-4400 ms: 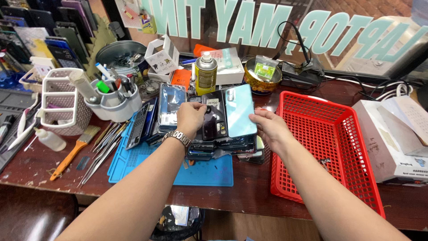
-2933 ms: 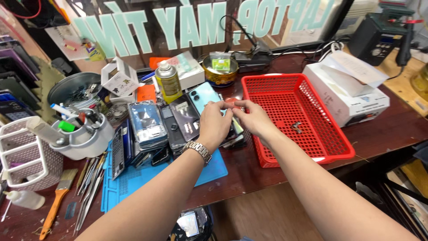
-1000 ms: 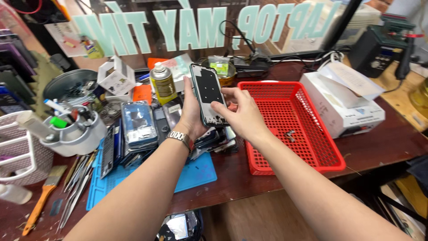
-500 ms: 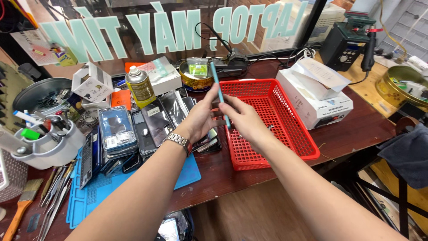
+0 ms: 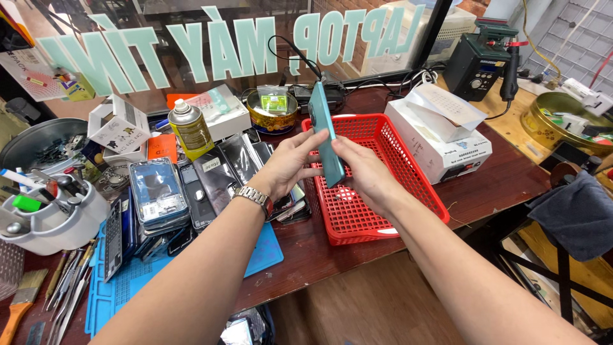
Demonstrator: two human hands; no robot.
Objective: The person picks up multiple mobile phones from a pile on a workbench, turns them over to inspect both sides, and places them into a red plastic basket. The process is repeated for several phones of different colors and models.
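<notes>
Phone repair shop, dismantled phones (image 5: 191, 191), soldering station (image 5: 476, 61)

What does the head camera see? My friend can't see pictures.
Both hands, left and right, hold a teal phone on edge above a red basket. Beside it, phones crowd a blue mat on the table.

teal phone (image 5: 325, 137) now edge-on above red basket (image 5: 408, 185) (both hands)

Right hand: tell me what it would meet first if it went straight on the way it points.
The right hand points up-left, so past the teal phone it holds, probably the left hand; depth is unclear.
</notes>
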